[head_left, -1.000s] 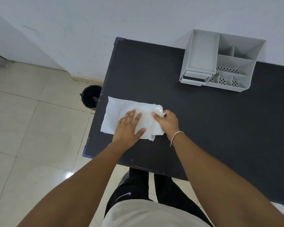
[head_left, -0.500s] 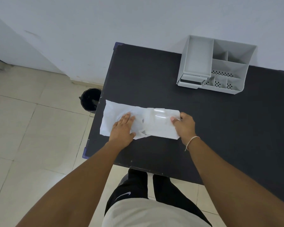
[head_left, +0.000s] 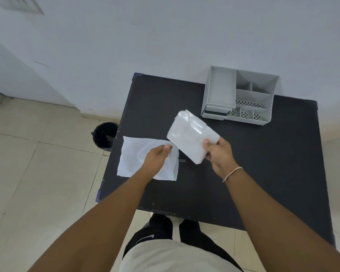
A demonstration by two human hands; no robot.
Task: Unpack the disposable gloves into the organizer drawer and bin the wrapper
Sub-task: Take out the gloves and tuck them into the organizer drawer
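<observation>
My right hand (head_left: 218, 152) grips a folded stack of clear disposable gloves (head_left: 190, 134), held tilted above the black table (head_left: 263, 173). The empty white wrapper (head_left: 133, 158) lies flat near the table's left edge. My left hand (head_left: 157, 156) rests on the wrapper's right end, thumb and fingers pinching its edge. The grey organizer (head_left: 241, 95) stands at the back of the table against the wall, with its small drawer (head_left: 216, 112) at the front left corner, just beyond the gloves.
A black bin (head_left: 104, 136) with a liner stands on the tiled floor beside the table's left edge, close to the wrapper. The white wall runs behind the table. My legs are at the table's front edge.
My right hand has pulled the glove stack out of the wrapper to the right and lifted it off the table. My left hand stayed on the wrapper, holding it down.
</observation>
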